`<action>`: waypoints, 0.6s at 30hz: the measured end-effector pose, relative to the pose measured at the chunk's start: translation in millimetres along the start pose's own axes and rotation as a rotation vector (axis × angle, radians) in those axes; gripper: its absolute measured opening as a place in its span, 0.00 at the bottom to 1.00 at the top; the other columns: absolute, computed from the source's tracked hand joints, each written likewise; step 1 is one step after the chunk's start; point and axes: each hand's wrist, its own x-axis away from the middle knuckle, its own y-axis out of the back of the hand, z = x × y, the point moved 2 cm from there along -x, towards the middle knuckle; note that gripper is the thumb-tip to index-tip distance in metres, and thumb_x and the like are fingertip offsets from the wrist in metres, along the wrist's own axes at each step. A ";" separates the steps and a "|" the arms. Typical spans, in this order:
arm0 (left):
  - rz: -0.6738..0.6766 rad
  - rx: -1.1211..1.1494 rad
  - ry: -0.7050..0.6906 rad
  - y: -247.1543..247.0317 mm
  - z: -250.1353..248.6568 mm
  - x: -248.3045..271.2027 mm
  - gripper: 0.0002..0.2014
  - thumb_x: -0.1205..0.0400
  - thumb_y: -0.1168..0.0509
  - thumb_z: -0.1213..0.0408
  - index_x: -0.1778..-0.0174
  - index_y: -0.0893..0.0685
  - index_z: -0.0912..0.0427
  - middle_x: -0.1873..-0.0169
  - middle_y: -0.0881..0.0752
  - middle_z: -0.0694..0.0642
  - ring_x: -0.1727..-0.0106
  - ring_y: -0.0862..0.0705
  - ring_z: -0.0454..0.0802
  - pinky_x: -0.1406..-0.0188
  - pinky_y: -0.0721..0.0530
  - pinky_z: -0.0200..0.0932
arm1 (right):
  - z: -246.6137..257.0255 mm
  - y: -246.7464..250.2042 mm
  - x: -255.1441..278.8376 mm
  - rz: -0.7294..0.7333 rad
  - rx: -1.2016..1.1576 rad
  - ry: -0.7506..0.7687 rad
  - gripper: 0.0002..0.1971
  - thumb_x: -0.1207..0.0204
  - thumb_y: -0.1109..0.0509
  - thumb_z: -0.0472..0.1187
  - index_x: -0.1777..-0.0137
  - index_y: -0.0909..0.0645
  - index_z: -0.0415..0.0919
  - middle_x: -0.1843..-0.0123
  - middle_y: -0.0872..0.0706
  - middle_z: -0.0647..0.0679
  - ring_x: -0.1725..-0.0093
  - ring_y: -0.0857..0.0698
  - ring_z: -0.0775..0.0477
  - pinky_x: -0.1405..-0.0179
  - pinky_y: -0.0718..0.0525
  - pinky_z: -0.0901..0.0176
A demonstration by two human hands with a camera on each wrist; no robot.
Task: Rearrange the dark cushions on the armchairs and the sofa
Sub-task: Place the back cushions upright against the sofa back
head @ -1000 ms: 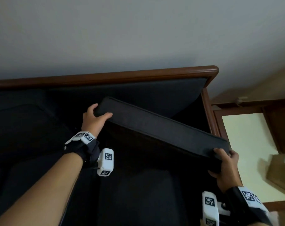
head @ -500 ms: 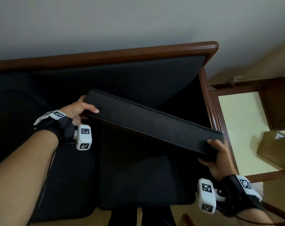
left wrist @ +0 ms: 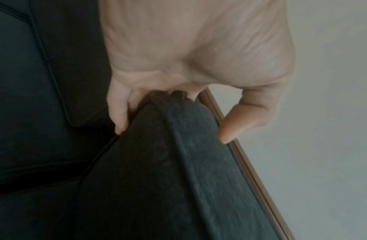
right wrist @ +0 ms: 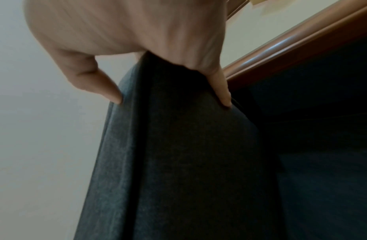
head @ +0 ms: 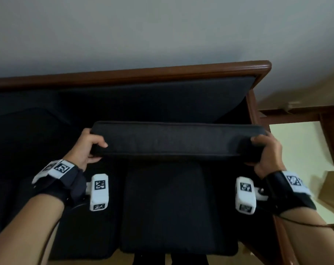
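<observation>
Against a grey wall stands a wood-framed sofa (head: 162, 73). Above its seat hangs a dark cushion (head: 173, 142) — long axis level, running left to right — left hand (head: 86, 148) and right hand (head: 267, 155) each gripping an end.

- We see a home living room: a sofa (head: 162, 104) with a polished wooden frame (head: 135, 74) and dark cushions.
- We see a plain pale wall (head: 143, 31) behind it.
- We see wooden furniture (head: 332, 134) beside it, over a pale floor (head: 296, 142).
</observation>
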 end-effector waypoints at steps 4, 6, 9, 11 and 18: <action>-0.009 -0.026 0.092 -19.4 -2.5 -9.6 0.36 0.41 0.29 0.55 0.34 0.29 0.49 0.36 0.20 0.58 0.39 0.20 0.64 0.56 0.21 0.52 | 11.9 -33.0 -36.2 0.014 0.077 0.060 0.31 0.43 0.30 0.37 0.34 0.17 0.44 0.53 0.13 0.45 0.53 0.13 0.39 0.63 0.18 0.56; -0.002 -0.044 0.075 -29.7 -13.0 -17.6 0.37 0.32 0.27 0.50 0.28 0.34 0.44 0.34 0.24 0.57 0.37 0.22 0.68 0.49 0.23 0.57 | 17.3 -43.5 -51.2 0.019 0.089 0.086 0.30 0.36 0.28 0.35 0.30 0.20 0.45 0.50 0.12 0.47 0.52 0.13 0.42 0.63 0.20 0.58; -0.031 -0.024 0.052 -37.5 -33.5 -33.3 0.35 0.24 0.30 0.50 0.23 0.38 0.39 0.30 0.29 0.56 0.36 0.24 0.73 0.44 0.22 0.61 | 21.4 -53.5 -70.8 0.021 0.105 0.087 0.26 0.25 0.28 0.36 0.27 0.26 0.49 0.48 0.14 0.51 0.55 0.15 0.53 0.64 0.20 0.60; -0.043 -0.013 0.043 -38.8 -39.7 -41.4 0.35 0.23 0.30 0.49 0.21 0.39 0.36 0.29 0.29 0.54 0.36 0.24 0.74 0.44 0.21 0.61 | 23.1 -62.3 -75.8 0.005 0.134 0.111 0.32 0.31 0.24 0.44 0.26 0.27 0.50 0.39 0.13 0.47 0.46 0.12 0.47 0.52 0.12 0.51; -0.124 0.155 -0.012 -53.0 -35.8 -54.1 0.35 0.22 0.30 0.43 0.21 0.38 0.33 0.25 0.30 0.52 0.29 0.27 0.66 0.34 0.22 0.56 | 17.5 -58.8 -95.9 -0.050 0.283 0.145 0.47 0.45 0.20 0.67 0.25 0.26 0.50 0.33 0.15 0.48 0.35 0.16 0.45 0.29 0.19 0.43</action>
